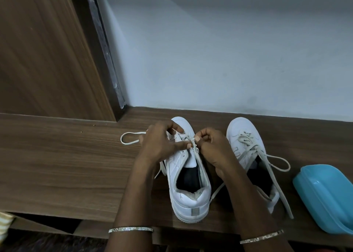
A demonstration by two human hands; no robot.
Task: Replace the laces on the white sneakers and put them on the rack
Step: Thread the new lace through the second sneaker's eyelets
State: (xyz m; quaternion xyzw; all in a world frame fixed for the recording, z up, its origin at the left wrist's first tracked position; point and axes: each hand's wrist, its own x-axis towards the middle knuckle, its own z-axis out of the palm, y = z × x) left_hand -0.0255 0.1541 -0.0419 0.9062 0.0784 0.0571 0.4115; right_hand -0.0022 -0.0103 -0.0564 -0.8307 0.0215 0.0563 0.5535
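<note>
Two white sneakers stand side by side on a brown wooden surface (57, 165), toes toward the wall. Over the left sneaker (188, 192) my left hand (162, 144) and my right hand (212, 146) meet at the eyelets, each pinching the off-white lace (194, 146). A loop of that lace (129, 138) trails out to the left on the wood. The right sneaker (246, 137) is laced, its loose ends (280, 186) lying across its side and onto the surface.
A light blue plastic container (324, 198) lies at the right edge. A wooden door or panel (47, 51) rises at the left, a pale wall (229, 51) behind. The surface's front edge runs just below the sneakers' heels.
</note>
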